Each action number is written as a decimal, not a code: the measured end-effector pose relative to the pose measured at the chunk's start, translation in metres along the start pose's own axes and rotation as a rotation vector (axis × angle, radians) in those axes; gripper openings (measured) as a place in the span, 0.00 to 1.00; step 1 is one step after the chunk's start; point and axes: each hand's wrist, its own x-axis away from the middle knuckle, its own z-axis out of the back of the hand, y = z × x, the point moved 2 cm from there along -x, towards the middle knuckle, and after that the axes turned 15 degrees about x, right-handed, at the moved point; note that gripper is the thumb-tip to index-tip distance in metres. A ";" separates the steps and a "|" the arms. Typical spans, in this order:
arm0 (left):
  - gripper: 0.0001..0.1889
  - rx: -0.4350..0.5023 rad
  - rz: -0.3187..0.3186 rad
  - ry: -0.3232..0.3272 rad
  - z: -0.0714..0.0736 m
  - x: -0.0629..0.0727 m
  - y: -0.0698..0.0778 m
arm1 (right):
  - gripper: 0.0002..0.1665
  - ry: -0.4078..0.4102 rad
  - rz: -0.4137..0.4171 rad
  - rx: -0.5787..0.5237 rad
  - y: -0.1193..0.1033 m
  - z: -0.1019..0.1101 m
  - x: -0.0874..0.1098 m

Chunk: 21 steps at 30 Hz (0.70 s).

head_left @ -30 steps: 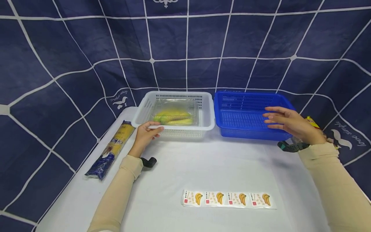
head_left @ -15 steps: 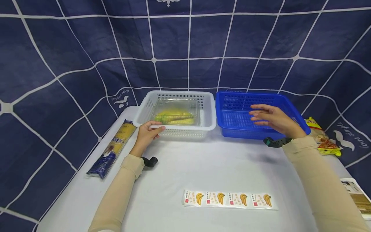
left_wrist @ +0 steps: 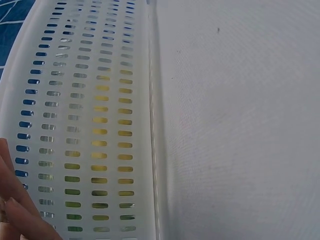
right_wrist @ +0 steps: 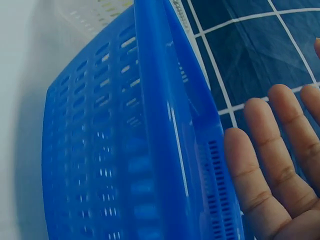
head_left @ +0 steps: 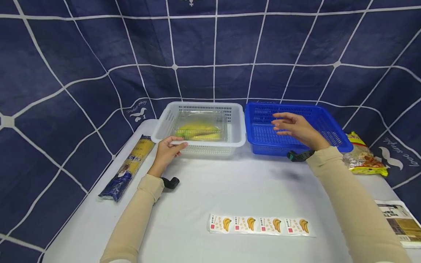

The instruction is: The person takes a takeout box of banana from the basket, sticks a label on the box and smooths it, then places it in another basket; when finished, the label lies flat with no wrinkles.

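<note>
My left hand (head_left: pixel 167 151) grips the near rim of a white plastic basket (head_left: pixel 213 144) at its front left corner. In the left wrist view, the fingers (left_wrist: pixel 22 220) lie against the slotted wall of that basket (left_wrist: pixel 112 150). A clear lidded plastic box (head_left: pixel 202 117) sits inside it, with long yellow and green produce showing through. Over the blue plastic basket (head_left: pixel 268 150), my right hand (head_left: pixel 297 129) hovers with loosely extended fingers and holds nothing. The right wrist view has those fingers (right_wrist: pixel 270 155) beside the rim of the blue basket (right_wrist: pixel 160 125).
A long pack of dry noodles (head_left: pixel 126 170) lies at the left. A strip of banana-print stickers (head_left: pixel 260 224) lies on the white table (head_left: pixel 204 190) near the front. At the right are a yellow snack bag (head_left: pixel 365 157) and a flat printed package (head_left: pixel 399 219).
My right hand has moved left from the right side of the blue basket to above its middle, uncovering the bag and package at the right. My left hand keeps its place on the white basket.
</note>
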 end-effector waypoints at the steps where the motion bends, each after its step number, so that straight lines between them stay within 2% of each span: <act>1: 0.22 0.002 -0.001 0.000 0.000 0.000 0.000 | 0.31 0.006 0.002 0.004 -0.001 -0.002 -0.003; 7: 0.22 -0.009 -0.006 -0.004 0.001 0.001 0.001 | 0.33 0.043 0.034 0.023 -0.006 -0.017 -0.017; 10: 0.22 -0.013 -0.009 -0.007 0.001 0.001 0.001 | 0.35 0.054 0.035 0.067 -0.006 -0.023 -0.024; 21: 0.22 -0.016 -0.014 -0.018 0.000 0.001 0.004 | 0.36 0.044 0.029 0.141 -0.022 -0.045 -0.050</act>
